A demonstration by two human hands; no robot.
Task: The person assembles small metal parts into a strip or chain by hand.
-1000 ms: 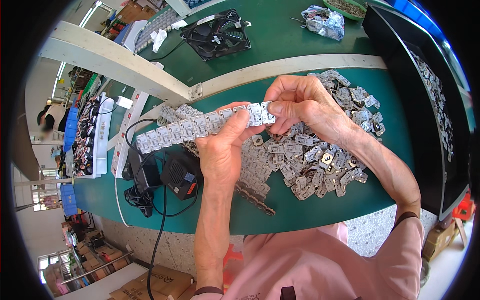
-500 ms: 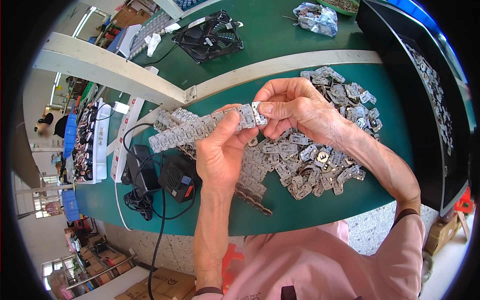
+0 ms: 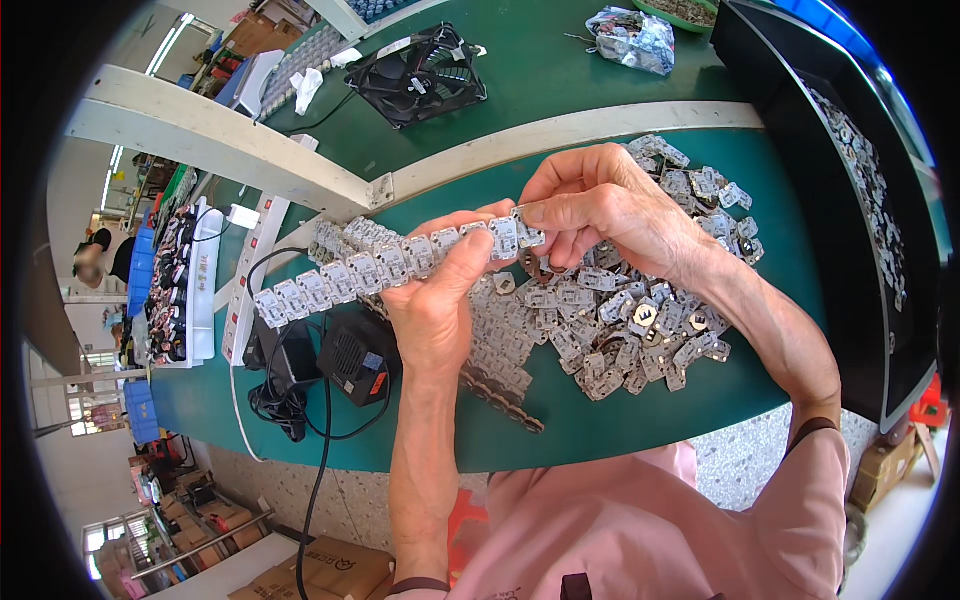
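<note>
A long row of small whitish-grey rectangular plates (image 3: 338,280), each with metal spots, slants from the lower left up to my hands. My left hand (image 3: 440,300) is closed around it, thumb laid across the top. At the row's right end, my right hand (image 3: 590,205) pinches the last plate (image 3: 530,228) between thumb and fingers. Below and right of my hands lies a heap of loose similar plates (image 3: 600,340). Tightly stacked rows of plates (image 3: 500,360) lie partly hidden behind my left hand and wrist.
A deep black bin (image 3: 850,200) holding more plates stands at the right. Left are a black boxy device (image 3: 355,355) with cables, a white power strip (image 3: 245,290) and a white tray (image 3: 203,290). A white frame bar (image 3: 560,128) crosses the green table before a black fan (image 3: 418,75).
The row of plates has slid out farther to the lower left and now shows more single plates in line. My right hand has shifted slightly and still pinches the right end.
</note>
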